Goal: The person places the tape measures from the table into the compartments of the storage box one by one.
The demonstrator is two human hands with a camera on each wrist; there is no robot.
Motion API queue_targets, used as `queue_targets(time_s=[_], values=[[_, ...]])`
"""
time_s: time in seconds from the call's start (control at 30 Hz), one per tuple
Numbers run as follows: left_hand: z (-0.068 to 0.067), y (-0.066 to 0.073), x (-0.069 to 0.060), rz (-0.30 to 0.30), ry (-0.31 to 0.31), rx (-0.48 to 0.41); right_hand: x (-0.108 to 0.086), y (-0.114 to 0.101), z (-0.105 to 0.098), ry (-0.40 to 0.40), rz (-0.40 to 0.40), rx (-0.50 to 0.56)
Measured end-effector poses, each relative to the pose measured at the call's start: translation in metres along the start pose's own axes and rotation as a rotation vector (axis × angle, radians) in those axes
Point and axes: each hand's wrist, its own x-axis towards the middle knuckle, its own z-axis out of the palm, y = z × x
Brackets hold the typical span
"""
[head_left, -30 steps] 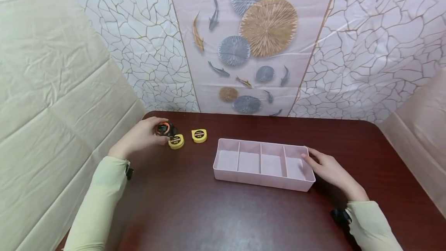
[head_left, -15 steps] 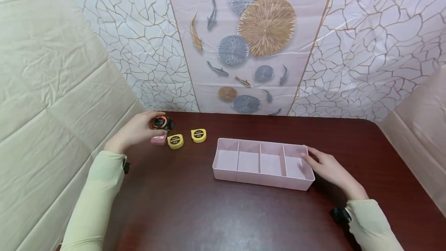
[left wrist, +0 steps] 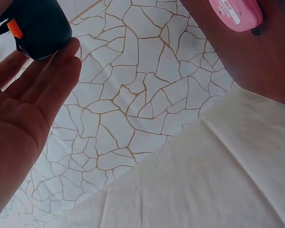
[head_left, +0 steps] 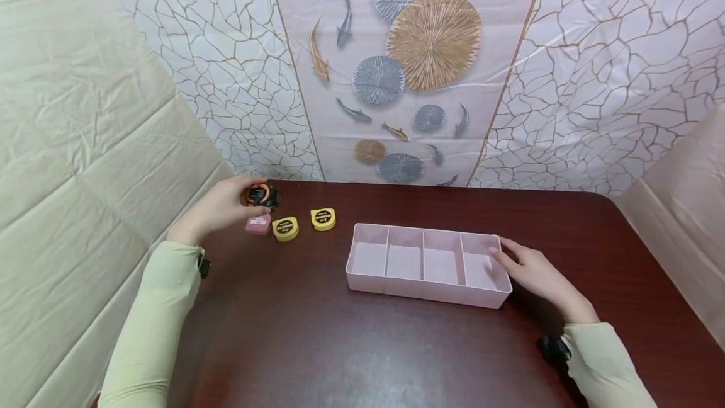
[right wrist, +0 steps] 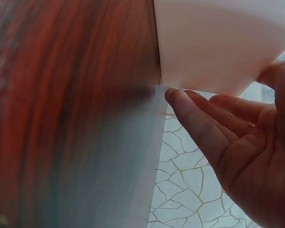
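My left hand [head_left: 218, 206] grips a black and orange tape measure [head_left: 262, 195] between thumb and fingers at the table's far left. In the left wrist view, the tape measure [left wrist: 42, 28] shows a dark side, an orange button and a strap. A pink tape measure [head_left: 258, 224] lies just below it on the table. Two yellow tape measures, one near [head_left: 286, 229] and one farther right [head_left: 323, 220], rest beside that. My right hand [head_left: 535, 276] holds the right end of a pale pink divided box [head_left: 425, 290], its thumb over the rim and its fingers on the outer wall.
The box has several compartments in a row, with nothing seen in them. A dark reddish-brown table [head_left: 317, 345] carries everything. Patterned cloth [head_left: 249, 80] hangs along the back edge, and pale cloth [head_left: 85, 206] stands along the left side.
My left hand has moved slightly left and away with the black and orange tape measure, uncovering the pink one. My right hand and the box stay in place.
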Motion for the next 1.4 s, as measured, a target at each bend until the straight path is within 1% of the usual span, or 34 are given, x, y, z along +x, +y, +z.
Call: queue_targets(time_s=[0.23,0.5,0.73,0.83,0.93,1.03,1.4], values=[[-0.002,0.001,0.003,0.007,-0.007,0.015,0.0,0.0,0.001,0.009,-0.003,-0.006],[-0.007,0.005,0.007,0.01,0.006,0.037,-0.001,0.0,0.001,0.01,-0.002,-0.004],[-0.006,0.008,0.012,0.031,0.031,0.052,0.0,0.002,0.002,0.01,-0.004,-0.009],[-0.007,0.01,0.015,0.019,0.031,0.043,0.0,0.001,0.002,0.011,-0.005,-0.008],[-0.009,0.013,0.017,0.002,0.015,0.035,0.0,0.001,0.001,0.014,-0.008,-0.008],[-0.01,0.016,0.018,-0.002,0.002,0.034,-0.001,0.0,0.001,0.013,-0.01,-0.008],[-0.012,0.02,0.024,0.031,0.02,0.052,0.0,-0.001,-0.001,0.007,-0.006,-0.01]])
